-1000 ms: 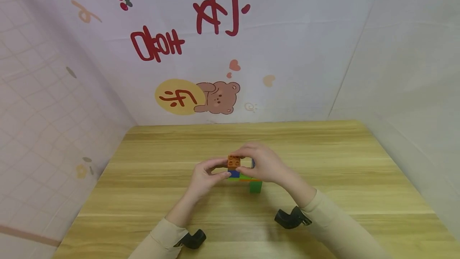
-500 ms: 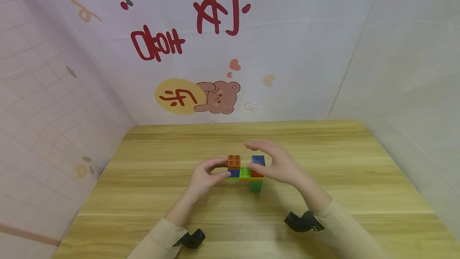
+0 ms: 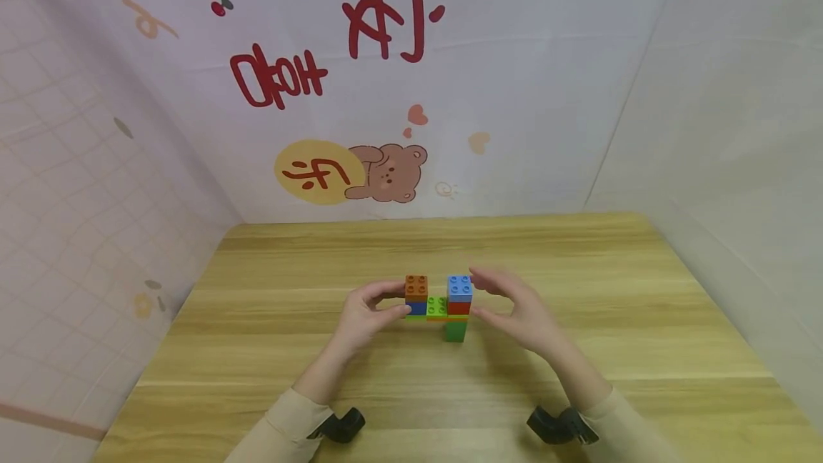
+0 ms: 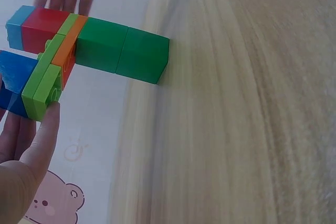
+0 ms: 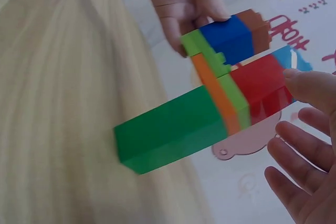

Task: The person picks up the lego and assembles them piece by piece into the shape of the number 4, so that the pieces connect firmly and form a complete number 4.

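A toy brick structure stands on the table. Two dark green bricks (image 4: 123,50) form its foot, below an orange plate (image 5: 214,94) and lime green plates (image 3: 437,307). On the left side a blue brick (image 5: 229,39) carries a brown brick (image 3: 416,287); on the right a red brick (image 5: 262,87) carries a light blue brick (image 3: 459,288). My left hand (image 3: 361,316) pinches the left side at the blue brick, one finger at the lime plate's underside. Beside the light blue brick, my right hand (image 3: 519,311) has its thumb and fingers spread; whether the thumb touches is unclear.
The wooden table (image 3: 289,256) reaches back to a white cloth wall (image 3: 534,91) with printed red characters and a bear. More white cloth rises on the left and right. Black wrist mounts (image 3: 343,426) show at both sleeves.
My right hand has let go of the brown brick and moved right, to the outer side of the right-hand stack. The light blue brick now shows fully. The left hand has stayed in place.
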Available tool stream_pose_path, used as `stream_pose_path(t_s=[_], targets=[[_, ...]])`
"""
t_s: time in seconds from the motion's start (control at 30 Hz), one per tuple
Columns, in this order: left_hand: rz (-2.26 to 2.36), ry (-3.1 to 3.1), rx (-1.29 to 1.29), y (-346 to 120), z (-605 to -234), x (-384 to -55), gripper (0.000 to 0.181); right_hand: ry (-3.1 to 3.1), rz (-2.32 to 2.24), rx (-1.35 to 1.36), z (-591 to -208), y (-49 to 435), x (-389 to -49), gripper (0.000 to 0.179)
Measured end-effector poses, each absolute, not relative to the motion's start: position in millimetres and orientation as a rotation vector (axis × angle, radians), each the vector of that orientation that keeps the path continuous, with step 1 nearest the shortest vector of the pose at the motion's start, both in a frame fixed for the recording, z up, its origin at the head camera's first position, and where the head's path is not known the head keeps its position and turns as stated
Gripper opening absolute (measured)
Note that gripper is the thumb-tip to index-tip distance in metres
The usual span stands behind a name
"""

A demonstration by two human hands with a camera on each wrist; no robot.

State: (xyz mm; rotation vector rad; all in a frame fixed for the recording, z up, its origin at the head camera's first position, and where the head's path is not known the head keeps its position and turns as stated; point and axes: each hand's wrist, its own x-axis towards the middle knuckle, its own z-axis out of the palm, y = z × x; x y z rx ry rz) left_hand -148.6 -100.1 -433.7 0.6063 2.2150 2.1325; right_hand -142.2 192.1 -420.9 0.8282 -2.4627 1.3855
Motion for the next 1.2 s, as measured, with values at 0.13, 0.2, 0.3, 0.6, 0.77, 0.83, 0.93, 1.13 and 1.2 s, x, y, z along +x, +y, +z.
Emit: stream_pose_path(t_s=[0.13, 0.2, 0.3, 0.6, 0.77, 0.83, 0.93, 1.13, 1.2], targets=[[2.129, 2.214, 0.6, -100.1, -432.5, -148.2, 0.034, -2.431, 1.447, 0.81, -432.7, 190.6, -139.9, 0.059], [2.126, 2.214, 0.605, -100.2, -432.8, -148.3, 0.034, -2.414, 1.459, 0.809, -436.8, 188.6, -139.3, 0.059], [2.12, 2.218, 0.605, -100.6, -432.7, -148.3, 0.034, -2.41, 1.457, 0.793, -433.7, 182.5, -136.0, 0.059], [2.112, 2.224, 0.587, -102.0, -434.2, -147.7, 0.036, -2.382, 1.531, 0.783, -445.0, 181.4, -138.7, 0.066], [2.123, 2.223, 0.568, -101.2, -433.5, -147.1, 0.035, -2.327, 1.583, 0.792, -446.8, 177.5, -140.1, 0.066], [2.126, 2.233, 0.566, -100.6, -433.5, -146.9, 0.036, -2.314, 1.601, 0.779, -447.8, 176.6, -140.7, 0.066], [2.127, 2.255, 0.566, -99.5, -433.7, -147.2, 0.036, -2.305, 1.623, 0.752, -448.2, 175.6, -141.2, 0.067], [2.144, 2.274, 0.523, -96.1, -432.9, -148.6, 0.037, -2.334, 1.642, 0.699, -447.9, 176.3, -141.6, 0.066], [2.151, 2.277, 0.497, -94.8, -431.7, -148.9, 0.038, -2.329, 1.66, 0.696, -447.7, 177.1, -142.1, 0.066]])
